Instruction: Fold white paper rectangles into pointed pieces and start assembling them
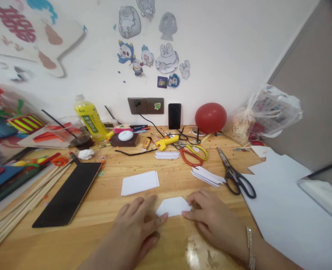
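A small white folded paper [174, 207] with slanted upper corners lies on the wooden table between my hands. At its left end, my left hand [139, 221] holds the edge, thumb on the near corner and forefinger beyond it. My right hand [211, 213], with a bracelet at the wrist, pinches the right corner between thumb and fingers. Just beyond are a stack of white paper rectangles [140, 183], narrow folded paper strips [208, 176] and a second little pile of strips [166, 155]. Black-handled scissors [235, 174] rest to the right of the strips.
A black flat board [70, 195] and wooden sticks [22, 210] lie left. Behind are orange-and-yellow scissors [192, 155], a yellow glue gun [167, 142], a bottle [90, 118], a cup with dark liquid [80, 140], a phone [174, 116] and a red balloon [211, 117]. Large white sheets [292, 210] cover the right.
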Available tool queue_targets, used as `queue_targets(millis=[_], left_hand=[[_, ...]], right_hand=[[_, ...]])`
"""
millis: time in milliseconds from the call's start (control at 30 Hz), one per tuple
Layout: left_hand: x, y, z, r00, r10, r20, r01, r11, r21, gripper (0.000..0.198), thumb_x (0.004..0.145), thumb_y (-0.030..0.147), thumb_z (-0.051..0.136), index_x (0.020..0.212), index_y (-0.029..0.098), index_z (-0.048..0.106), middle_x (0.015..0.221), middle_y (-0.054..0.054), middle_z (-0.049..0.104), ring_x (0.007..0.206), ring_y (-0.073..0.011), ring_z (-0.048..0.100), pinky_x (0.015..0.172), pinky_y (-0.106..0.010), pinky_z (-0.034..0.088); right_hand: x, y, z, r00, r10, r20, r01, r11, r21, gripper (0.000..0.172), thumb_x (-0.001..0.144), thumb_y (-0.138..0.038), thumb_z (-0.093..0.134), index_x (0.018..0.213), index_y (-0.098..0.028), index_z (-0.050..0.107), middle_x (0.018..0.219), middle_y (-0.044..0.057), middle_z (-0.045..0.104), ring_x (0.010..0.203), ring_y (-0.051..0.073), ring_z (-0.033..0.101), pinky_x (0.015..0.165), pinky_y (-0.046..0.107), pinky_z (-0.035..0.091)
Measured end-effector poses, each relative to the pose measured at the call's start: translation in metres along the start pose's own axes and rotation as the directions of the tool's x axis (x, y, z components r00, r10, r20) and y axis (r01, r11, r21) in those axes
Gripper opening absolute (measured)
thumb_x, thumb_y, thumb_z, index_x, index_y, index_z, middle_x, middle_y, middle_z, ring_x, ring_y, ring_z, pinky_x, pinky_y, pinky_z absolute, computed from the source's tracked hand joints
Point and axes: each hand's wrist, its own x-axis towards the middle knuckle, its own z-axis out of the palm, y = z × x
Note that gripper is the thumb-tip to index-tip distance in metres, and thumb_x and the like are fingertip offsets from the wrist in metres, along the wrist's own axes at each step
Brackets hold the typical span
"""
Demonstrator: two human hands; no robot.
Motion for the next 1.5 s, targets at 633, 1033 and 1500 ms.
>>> queue_targets(millis=[633, 1033, 1500], left_hand=[[0.01, 0.002, 0.008, 0.995, -0.08, -0.061, 0.088, 0.988, 0.124, 0.033, 0.078, 0.02, 0.059, 0.11, 0.027, 0.064, 0.126, -0.013, 0.056, 0.108, -0.0327, 0.053, 0.083, -0.047, 0.049], [0.005, 0.007, 0.027, 0.987, 0.13, -0.093, -0.111, 0.977, 0.179, 0.055, 0.074, 0.029, 0.068, 0.126, 0.022, 0.051, 0.128, -0.018, 0.054, 0.118, -0.0355, 0.048, 0.087, -0.049, 0.047], [0.012, 0.018, 0.011, 0.941, 0.326, -0.094, -0.326, 0.945, 0.015, 0.048, 0.082, 0.049, 0.054, 0.12, 0.02, 0.055, 0.117, -0.01, 0.063, 0.112, -0.0305, 0.052, 0.096, -0.05, 0.04]], right_hand=[[-0.006, 0.002, -0.005, 0.986, -0.162, -0.035, 0.162, 0.987, -0.02, 0.028, 0.084, -0.006, 0.045, 0.099, -0.019, 0.065, 0.118, 0.008, 0.062, 0.107, 0.022, 0.053, 0.092, 0.04, 0.045], [-0.002, -0.014, 0.025, 0.873, -0.487, -0.032, 0.485, 0.858, 0.166, 0.019, 0.095, -0.02, 0.041, 0.106, -0.022, 0.057, 0.1, 0.0, 0.071, 0.101, 0.013, 0.058, 0.089, 0.027, 0.045], [-0.001, -0.007, 0.022, 0.996, -0.018, -0.082, 0.03, 0.99, 0.14, 0.02, 0.078, -0.011, 0.057, 0.096, -0.018, 0.062, 0.099, 0.006, 0.064, 0.093, 0.021, 0.053, 0.084, 0.038, 0.044]])
